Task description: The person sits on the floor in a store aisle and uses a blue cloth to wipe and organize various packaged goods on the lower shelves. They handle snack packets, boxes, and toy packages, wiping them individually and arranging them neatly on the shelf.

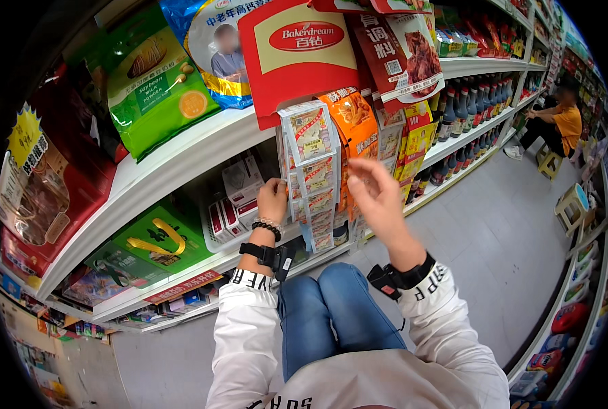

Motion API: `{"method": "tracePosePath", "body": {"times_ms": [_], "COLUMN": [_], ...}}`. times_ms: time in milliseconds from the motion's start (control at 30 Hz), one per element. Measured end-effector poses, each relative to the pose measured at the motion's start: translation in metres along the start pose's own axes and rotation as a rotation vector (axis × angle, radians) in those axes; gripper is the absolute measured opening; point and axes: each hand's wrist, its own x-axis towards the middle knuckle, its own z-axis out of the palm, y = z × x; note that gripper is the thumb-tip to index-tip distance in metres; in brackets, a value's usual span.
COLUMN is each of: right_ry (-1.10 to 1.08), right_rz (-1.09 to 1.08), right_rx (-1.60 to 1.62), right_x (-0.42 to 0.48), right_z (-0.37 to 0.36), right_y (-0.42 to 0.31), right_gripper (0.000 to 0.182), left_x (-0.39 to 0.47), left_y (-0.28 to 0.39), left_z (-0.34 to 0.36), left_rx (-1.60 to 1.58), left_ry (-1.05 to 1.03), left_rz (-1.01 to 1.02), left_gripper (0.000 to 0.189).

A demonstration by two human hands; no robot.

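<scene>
A hanging strip of white sachets runs down from a red display card bearing the Bakerdream name. My left hand is at the strip's left edge, its fingers bent; whether they pinch the edge is hidden. To the right of that strip hang orange snack packets. In front of them is my right hand, slightly blurred, with thumb and fingers apart and nothing visible in it. More sachet strips, including yellow ones, hang further right.
White shelves curve along the left, holding a green soybean milk powder bag and small boxes. Bottles line the right shelves. A person sits on a stool down the aisle, beyond another stool.
</scene>
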Motion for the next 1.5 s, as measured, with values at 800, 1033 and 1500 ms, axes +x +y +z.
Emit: {"method": "tracePosePath", "body": {"times_ms": [800, 1033, 1500], "right_ry": [0.138, 0.132, 0.132], "right_rz": [0.319, 0.471, 0.239], "right_rx": [0.032, 0.097, 0.171], "right_x": [-0.068, -0.074, -0.066], "right_z": [0.022, 0.032, 0.035], "right_y": [0.124, 0.131, 0.105], "right_gripper": [0.043, 0.048, 0.014], "left_x": [0.026, 0.027, 0.016], "left_y": [0.064, 0.055, 0.007], "left_z": [-0.041, -0.031, -0.024], "left_rx": [-0.728, -0.634, -0.375], "left_ry": [-0.433, -0.372, -0.186], "left_rz": [-0.244, -0.205, -0.091], "left_gripper": [0.03, 0.023, 0.015]}}
